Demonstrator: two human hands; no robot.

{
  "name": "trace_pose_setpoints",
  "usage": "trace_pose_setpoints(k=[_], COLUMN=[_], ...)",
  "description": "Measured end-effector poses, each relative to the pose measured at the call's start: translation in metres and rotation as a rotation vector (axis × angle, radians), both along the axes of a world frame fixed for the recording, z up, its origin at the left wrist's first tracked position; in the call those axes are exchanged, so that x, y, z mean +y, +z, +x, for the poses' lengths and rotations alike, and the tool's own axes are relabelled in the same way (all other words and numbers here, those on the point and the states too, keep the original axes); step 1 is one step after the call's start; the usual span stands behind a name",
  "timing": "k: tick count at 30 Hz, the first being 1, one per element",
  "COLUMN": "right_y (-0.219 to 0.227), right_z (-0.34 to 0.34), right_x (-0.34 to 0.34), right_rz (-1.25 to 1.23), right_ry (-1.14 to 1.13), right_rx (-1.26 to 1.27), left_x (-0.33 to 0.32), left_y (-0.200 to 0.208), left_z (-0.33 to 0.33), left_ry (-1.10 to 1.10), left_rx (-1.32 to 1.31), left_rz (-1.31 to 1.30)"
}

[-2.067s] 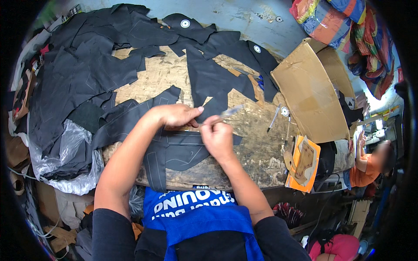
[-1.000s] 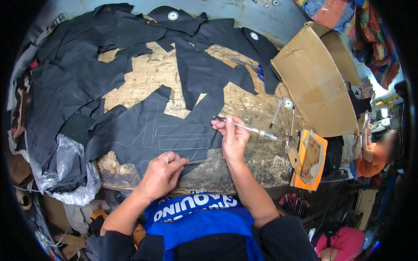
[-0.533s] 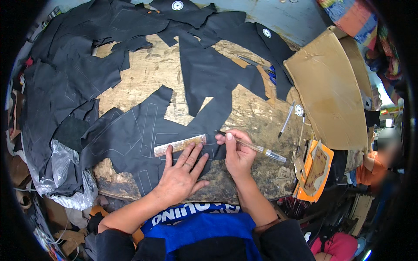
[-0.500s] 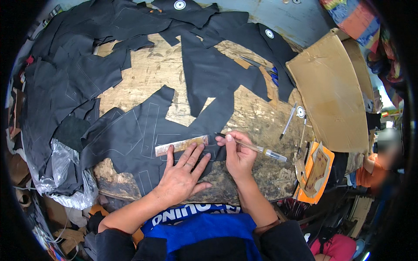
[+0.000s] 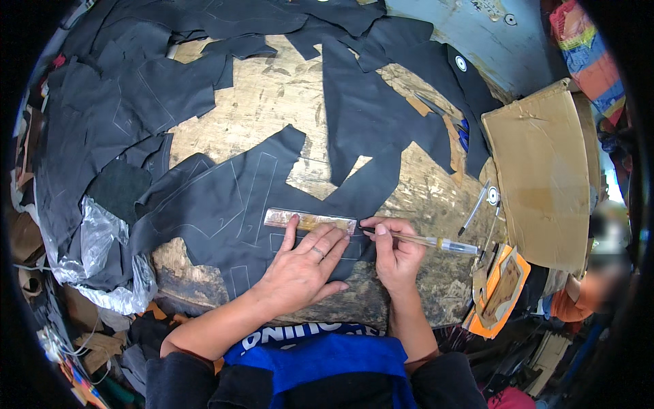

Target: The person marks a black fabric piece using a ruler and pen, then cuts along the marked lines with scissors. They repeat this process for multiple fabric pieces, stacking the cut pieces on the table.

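Observation:
Black leather-like sheet material lies on the worn wooden table in front of me, marked with thin pale outlines. On it rests a narrow rectangular template, yellowish and scuffed. My left hand lies flat with its fingers spread, pressing the template down near its right half and hiding part of it. My right hand pinches a slim pen with a clear section at its rear end. The pen's dark tip points left and meets the template's right end. Part of a drawn rectangle shows below the template.
More black pieces cover the far and left side. Crumpled clear plastic hangs at the left edge. A cardboard box stands right, near another pen and an orange box holding brown pieces. A person in orange is beyond.
The template's left end has swung away from me, so it now slopes slightly down to the right. The pen tip has come in against its right end. The whole view has shifted.

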State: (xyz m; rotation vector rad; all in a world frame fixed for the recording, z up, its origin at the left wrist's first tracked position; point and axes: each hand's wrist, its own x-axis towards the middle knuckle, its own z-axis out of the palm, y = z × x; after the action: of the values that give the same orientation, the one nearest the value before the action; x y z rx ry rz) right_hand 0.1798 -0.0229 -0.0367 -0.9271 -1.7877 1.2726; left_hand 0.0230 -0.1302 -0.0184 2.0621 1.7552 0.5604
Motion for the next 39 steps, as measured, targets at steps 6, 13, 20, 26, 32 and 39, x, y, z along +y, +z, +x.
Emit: trace_pose_setpoints(k=[6,13,20,26,32,39], right_y=[0.006,0.018,0.024,0.027,0.036,0.039], right_z=[-0.019,-0.046,-0.056,-0.058,-0.056,-0.008], right_x=[0.001,0.006,0.010,0.012,0.012,0.007], right_rz=[0.108,0.043,-0.004,0.109,0.365,0.006], right_ry=[-0.011,0.154,0.227,0.285,0.227,-0.028], right_rx=[0.013,-0.102,-0.167,-0.200,-0.342,-0.252], left_x=[-0.001,0.000,0.000,-0.001,-0.001,0.001], left_y=[-0.001,-0.001,-0.003,-0.001,-0.001,0.001], left_z=[0.000,-0.001,0.000,0.000,0.001,0.002], left_ry=[0.005,-0.001,-0.018,0.001,-0.018,0.024], left_rx=[-0.018,-0.019,-0.020,-0.044,-0.003,0.007], left_rz=[0.012,-0.002,-0.005,-0.022,-0.073,0.005])
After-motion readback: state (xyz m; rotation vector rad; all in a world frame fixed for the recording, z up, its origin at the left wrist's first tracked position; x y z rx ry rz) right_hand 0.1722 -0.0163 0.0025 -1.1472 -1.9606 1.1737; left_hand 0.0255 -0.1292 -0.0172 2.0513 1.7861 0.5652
